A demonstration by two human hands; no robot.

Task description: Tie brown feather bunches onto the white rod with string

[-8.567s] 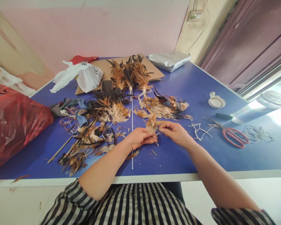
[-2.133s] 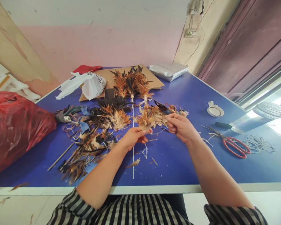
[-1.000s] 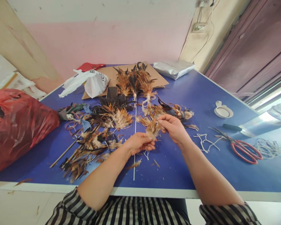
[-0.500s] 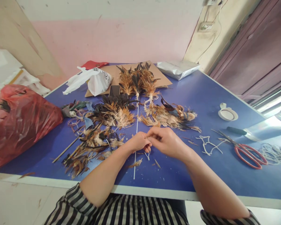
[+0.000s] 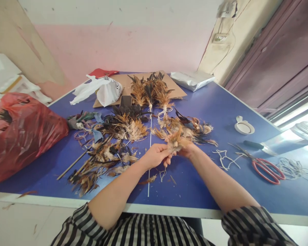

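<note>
Above the front middle of the table, a small bunch of tan and brown feathers [image 5: 176, 140] is held between my two hands. My left hand [image 5: 157, 155] pinches it from the left, fingers closed. From the right, my right hand [image 5: 187, 151] closes around it, its fingers partly hidden by the feathers. A thin white string [image 5: 162, 175] lies on the table just below my hands. Beyond them spreads a pile of loose pale feathers [image 5: 192, 128]. Closer to my left forearm is a heap of brown and black feathers [image 5: 100, 160].
Tied feather bunches [image 5: 150, 90] lie on cardboard [image 5: 178, 89] at the back. Red-handled scissors [image 5: 268, 171], a knife [image 5: 254, 145], a tape roll [image 5: 244, 127] and a string coil [image 5: 294, 169] are on the right. A red plastic bag [image 5: 28, 136] bulges at the left.
The feather bunch, mostly hidden before, now shows upright between my hands. My right hand has turned and moved slightly right, behind the feathers. The view has shifted slightly.
</note>
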